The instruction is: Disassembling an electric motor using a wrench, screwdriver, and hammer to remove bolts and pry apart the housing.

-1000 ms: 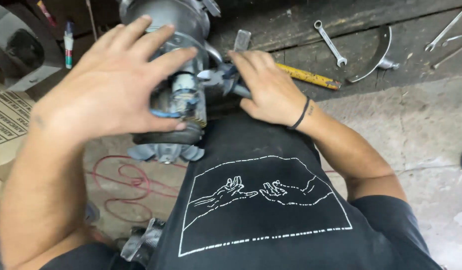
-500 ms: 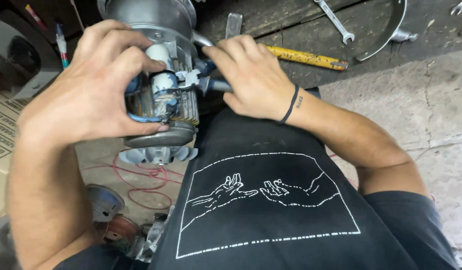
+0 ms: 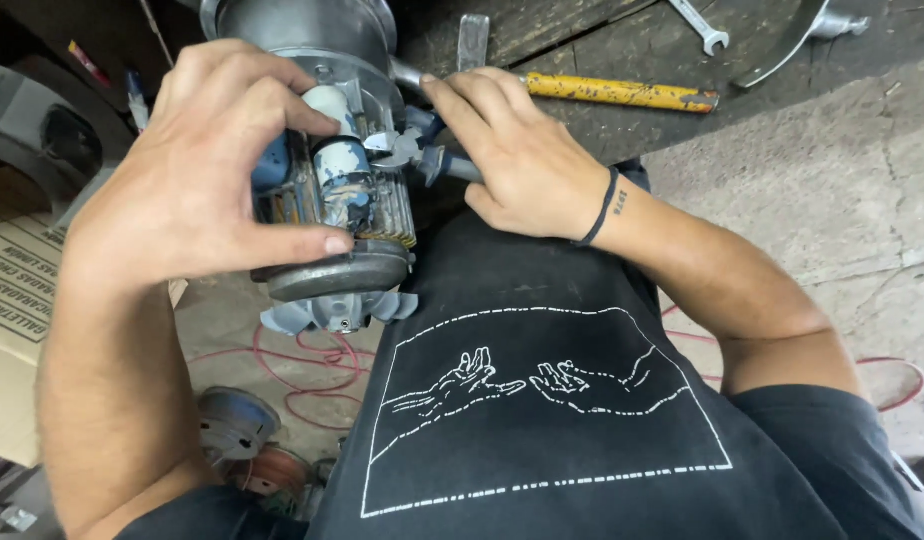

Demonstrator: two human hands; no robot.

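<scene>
Nearest you, the black shirt (image 3: 542,420) with its white line drawing fills the lower view; below left on the floor lie a red wire (image 3: 292,365) and some round metal parts (image 3: 232,420). Above the shirt, propped at the edge of the bench, sits the electric motor (image 3: 332,190), its grey fan blades (image 3: 332,312) and end cover toward you and the large metal housing away from you. Your left hand (image 3: 197,180) is spread wide over the motor's left flank, thumb pressed along the lower rim, fingers curled over the top by a chipped blue and white cylinder (image 3: 337,165). Your right hand (image 3: 522,160) is closed round the dark handles of a pair of pliers (image 3: 422,155), nose set against the motor's side. The motor looks heavy, rigid and greasy, so grip it by the cast rim and body; the thin fan blades and exposed windings look easily damaged. Beyond, on the dark bench (image 3: 682,50), lie a yellow-handled tool (image 3: 622,92), a wrench (image 3: 700,25) and a curved metal band (image 3: 792,40).
</scene>
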